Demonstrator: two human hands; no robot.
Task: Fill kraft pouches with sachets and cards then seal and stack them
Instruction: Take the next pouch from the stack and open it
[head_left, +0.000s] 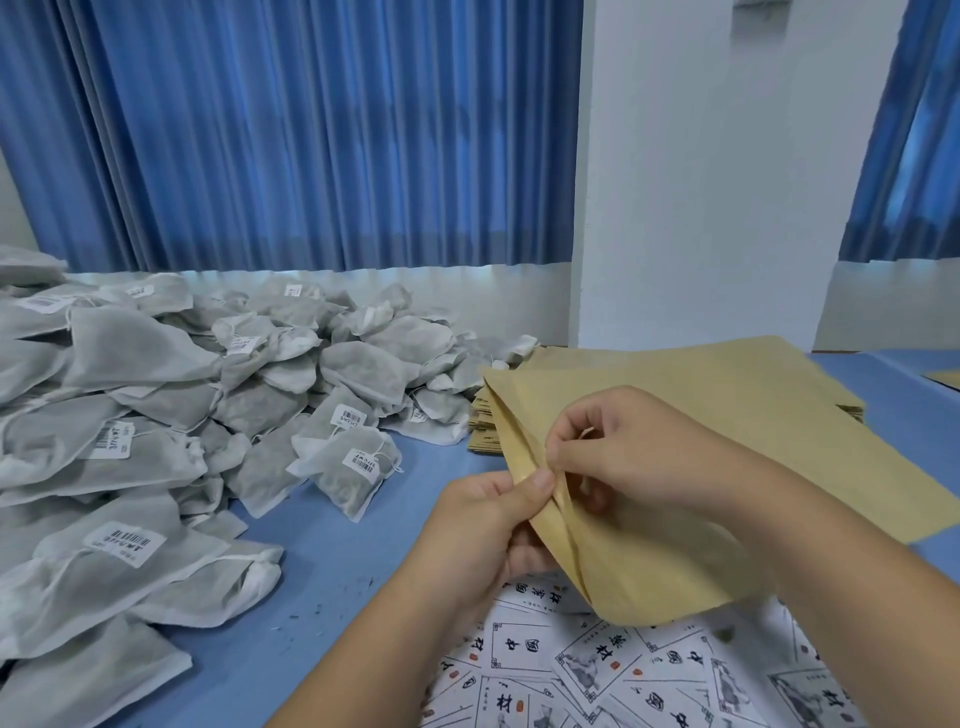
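Observation:
A kraft pouch is held above the blue table, its open mouth turned toward me. My left hand pinches the near lip of the mouth with thumb and fingers. My right hand pinches the other lip, and the two lips stand slightly apart. White printed cards lie spread on the table under the pouch. A large heap of grey mesh sachets with barcode labels fills the left side.
A stack of flat kraft pouches lies behind the held one, at the foot of the sachet heap. The blue table shows between heap and cards. Blue curtains and a white wall stand behind.

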